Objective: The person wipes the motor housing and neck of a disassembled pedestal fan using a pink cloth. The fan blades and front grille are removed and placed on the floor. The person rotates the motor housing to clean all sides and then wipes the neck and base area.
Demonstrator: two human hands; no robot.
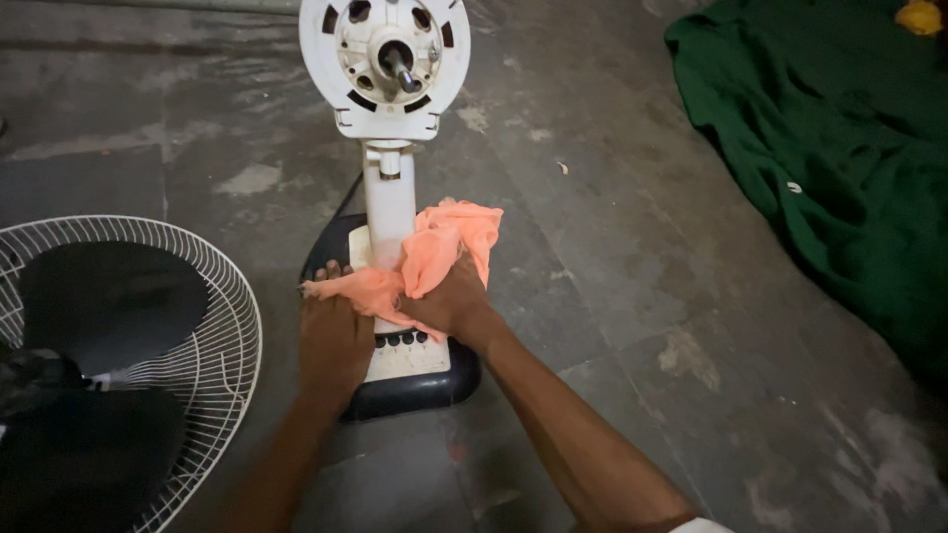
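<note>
The fan stands stripped on the floor: its guard and blades are off, so the white motor housing shows its bare shaft at the top of the stand. The right hand presses an orange cloth against the foot of the stand, its fingers closed on the bunched fabric, while the left hand lies flat on the fan's dark base, just beside the row of buttons, fingers together and pinning a tail of the cloth. Judging by this, the wiping is at the base and lower stand; the motor housing above looks dusty and not yet reached. To the left of the fan lies the white wire guard with the black blades resting in it. Well to the right of the fan a green cloth is spread on the floor with a small yellow thing on its far corner. Nothing stands between the hands and the fan.
</note>
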